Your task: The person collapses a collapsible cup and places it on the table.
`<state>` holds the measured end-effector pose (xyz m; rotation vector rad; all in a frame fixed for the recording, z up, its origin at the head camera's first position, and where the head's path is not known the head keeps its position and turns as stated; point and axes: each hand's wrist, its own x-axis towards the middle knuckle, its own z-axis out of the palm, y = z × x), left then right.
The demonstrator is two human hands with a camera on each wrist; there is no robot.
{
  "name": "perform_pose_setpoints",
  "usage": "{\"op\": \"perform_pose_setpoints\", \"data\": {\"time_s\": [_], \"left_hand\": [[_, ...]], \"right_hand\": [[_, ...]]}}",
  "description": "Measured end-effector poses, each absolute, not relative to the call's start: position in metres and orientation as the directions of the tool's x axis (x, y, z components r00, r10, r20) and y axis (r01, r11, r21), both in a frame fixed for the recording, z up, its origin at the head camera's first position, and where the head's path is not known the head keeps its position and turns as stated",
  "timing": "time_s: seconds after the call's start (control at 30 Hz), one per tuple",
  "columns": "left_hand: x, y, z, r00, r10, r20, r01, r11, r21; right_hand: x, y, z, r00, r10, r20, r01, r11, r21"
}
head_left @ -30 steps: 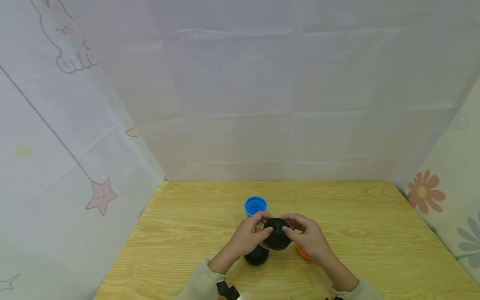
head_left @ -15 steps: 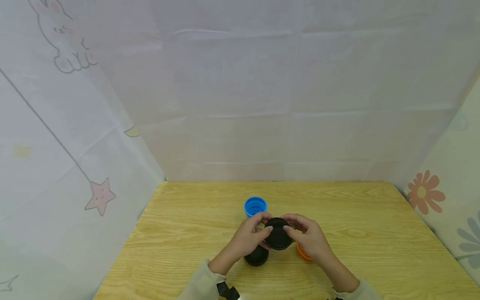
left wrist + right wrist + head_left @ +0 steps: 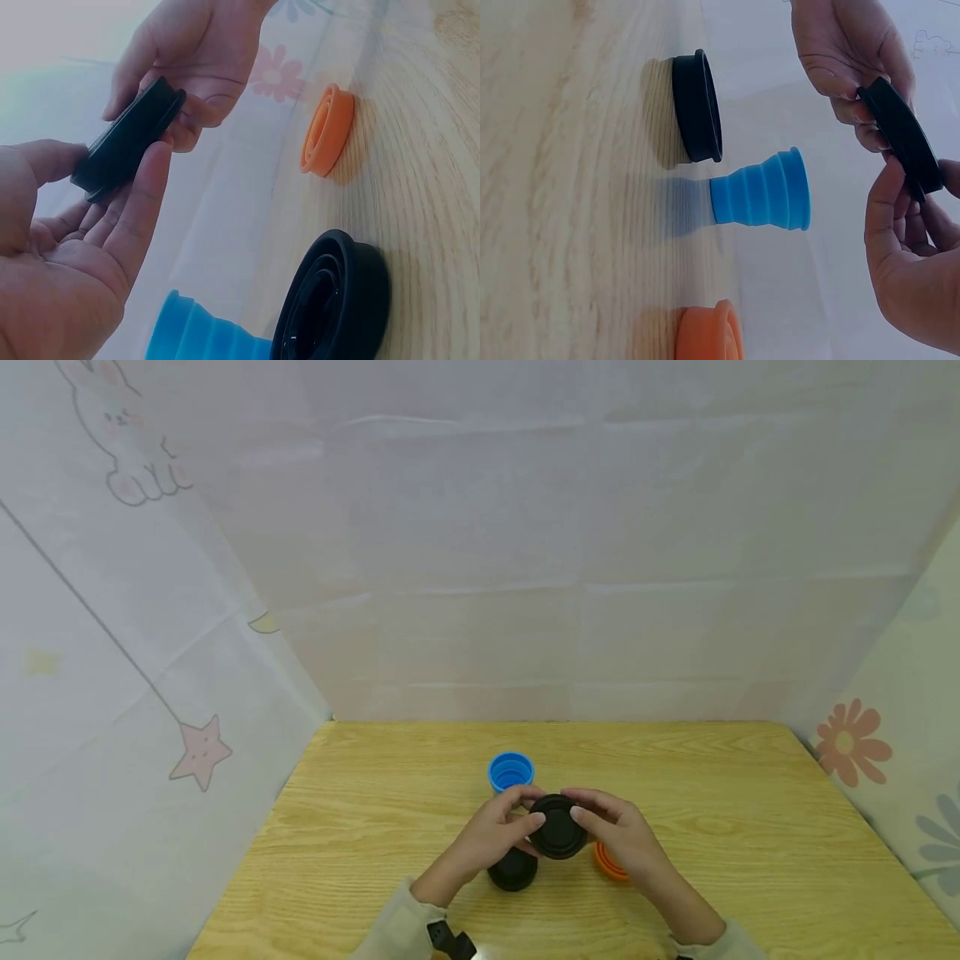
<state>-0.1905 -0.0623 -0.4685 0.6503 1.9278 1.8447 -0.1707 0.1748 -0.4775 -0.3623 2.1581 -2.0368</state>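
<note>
Pinching a round black disc (image 3: 558, 831), the left hand (image 3: 491, 831) and right hand (image 3: 624, 835) held it above the surface (image 3: 750, 810), near an upright blue cup (image 3: 511, 770).

Room lies right of the blue cup (image 3: 511, 770) — orange cup (image 3: 611, 865) blocks nearer.

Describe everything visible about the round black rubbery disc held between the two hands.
The round black rubber-looking disc is shallow and dark all over, with concentric rings around a flat centre on the face turned to the head camera. The wrist views show its thick side wall and a thin projecting rim. It is tilted, held above the wood-grain table: the left hand and right hand grip it from opposite sides.
</note>
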Motion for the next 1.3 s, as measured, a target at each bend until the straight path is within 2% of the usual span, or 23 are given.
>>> {"op": "perform_pose_setpoints", "data": {"time_s": [0.3,0.53,0.83,0.93,1.17,1.3], "left_hand": [[-0.1912,-0.0629,-0.4705,-0.82,0.572,0.023,0.039,0.015,0.999],[-0.1923,-0.0597,-0.4718,-0.808,0.589,0.018,0.029,0.01,1.0],[-0.1905,-0.0591,-0.4712,-0.822,0.569,0.021,0.033,0.011,0.999],[-0.1912,-0.0606,-0.4716,-0.828,0.56,0.041,0.067,0.026,0.997],[-0.1926,-0.0637,-0.4719,-0.847,0.514,0.139,0.243,0.142,0.959],[-0.1932,-0.0641,-0.4721,-0.832,0.516,0.205,0.321,0.145,0.936]], "right_hand": [[-0.1694,0.1772,-0.4746,-0.938,-0.346,0.018,-0.036,0.046,-0.998],[-0.1691,0.1781,-0.4744,-0.945,-0.328,0.013,-0.031,0.05,-0.998],[-0.1679,0.1789,-0.4727,-0.943,-0.332,0.013,-0.027,0.04,-0.999],[-0.1687,0.1788,-0.4745,-0.949,-0.315,-0.003,-0.009,0.036,-0.999],[-0.1729,0.1803,-0.4775,-0.964,-0.252,-0.087,0.087,0.013,-0.996],[-0.1738,0.1829,-0.478,-0.957,-0.256,-0.134,0.14,-0.006,-0.99]]}}
